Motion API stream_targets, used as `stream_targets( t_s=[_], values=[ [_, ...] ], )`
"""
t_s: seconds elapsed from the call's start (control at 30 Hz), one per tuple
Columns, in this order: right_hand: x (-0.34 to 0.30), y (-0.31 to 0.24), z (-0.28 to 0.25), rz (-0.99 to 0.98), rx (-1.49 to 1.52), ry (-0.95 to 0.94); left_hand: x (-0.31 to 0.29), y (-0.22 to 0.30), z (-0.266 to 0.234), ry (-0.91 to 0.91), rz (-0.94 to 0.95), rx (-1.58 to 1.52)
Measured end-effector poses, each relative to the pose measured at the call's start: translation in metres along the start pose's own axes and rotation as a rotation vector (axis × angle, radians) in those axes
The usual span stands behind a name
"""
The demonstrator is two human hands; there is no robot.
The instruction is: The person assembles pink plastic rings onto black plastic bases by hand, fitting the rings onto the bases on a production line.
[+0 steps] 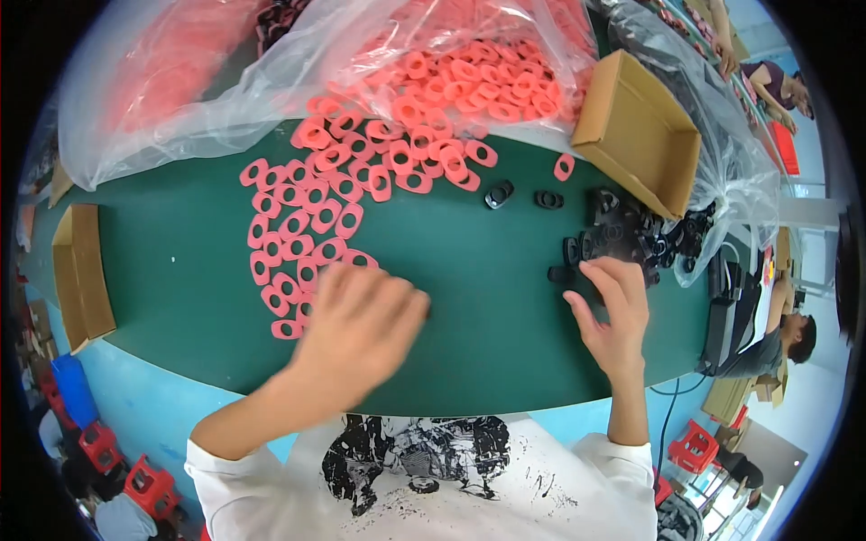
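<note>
The left hand (361, 325), blurred and spread open palm down, holds nothing over the red foam rings (302, 225) toward the table's (180, 270) left end; a careless sweep could scatter that spread. The right hand (613, 311), fingers curled loosely, touches black plastic pieces (622, 239) near the right end and could knock them off the near edge.

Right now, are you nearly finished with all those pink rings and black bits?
Not nearly. No finished pieces show. My left hand is over the pink rings spread on the green table, and my right hand touches the black parts. Many rings remain loose and in the clear bag.
</note>
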State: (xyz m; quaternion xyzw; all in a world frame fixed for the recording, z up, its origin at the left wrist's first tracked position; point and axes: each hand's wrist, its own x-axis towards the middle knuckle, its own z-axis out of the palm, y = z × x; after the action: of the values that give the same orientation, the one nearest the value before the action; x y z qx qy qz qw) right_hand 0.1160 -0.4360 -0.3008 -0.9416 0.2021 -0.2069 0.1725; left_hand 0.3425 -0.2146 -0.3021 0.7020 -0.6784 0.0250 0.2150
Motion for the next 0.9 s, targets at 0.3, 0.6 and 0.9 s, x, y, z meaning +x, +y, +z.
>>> stream_targets(
  t_s=[0.3,0.6,0.9],
  values=[
    [0.02,-0.034,0.032,-0.301,0.167,-0.232,0.01,-0.065,-0.043,-0.148,-0.016,-0.095],
    [0.032,-0.057,0.066,-0.479,0.383,-0.245,0.031,-0.066,-0.028,-0.352,0.123,-0.021],
    [0.047,-0.062,0.07,-0.416,0.342,-0.181,0.022,-0.068,-0.014,-0.219,0.167,-0.016]
  ],
)
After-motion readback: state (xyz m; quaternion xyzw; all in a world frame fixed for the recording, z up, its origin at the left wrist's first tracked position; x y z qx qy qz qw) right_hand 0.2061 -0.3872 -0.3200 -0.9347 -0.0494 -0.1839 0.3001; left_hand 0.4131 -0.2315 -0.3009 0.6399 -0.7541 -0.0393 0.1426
